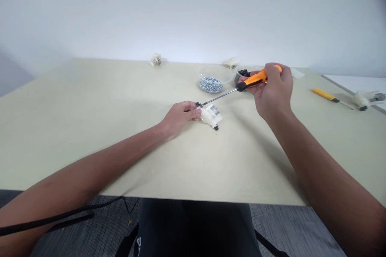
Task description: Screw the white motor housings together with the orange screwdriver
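Between the thumb and fingers of my left hand is a small white plastic part with black end pieces and a grey metal piece on it. My right hand is closed around an orange and black screwdriver. Its shaft slants down to the left, and the tip is at the black piece beside my left fingertips. Whether the tip sits in a screw is too small to tell.
A clear tub of small silver screws stands behind the white part. Beside it, a tub of black pieces is partly hidden by my right hand. More white parts lie at the back. A yellow screwdriver and another white assembly lie right.
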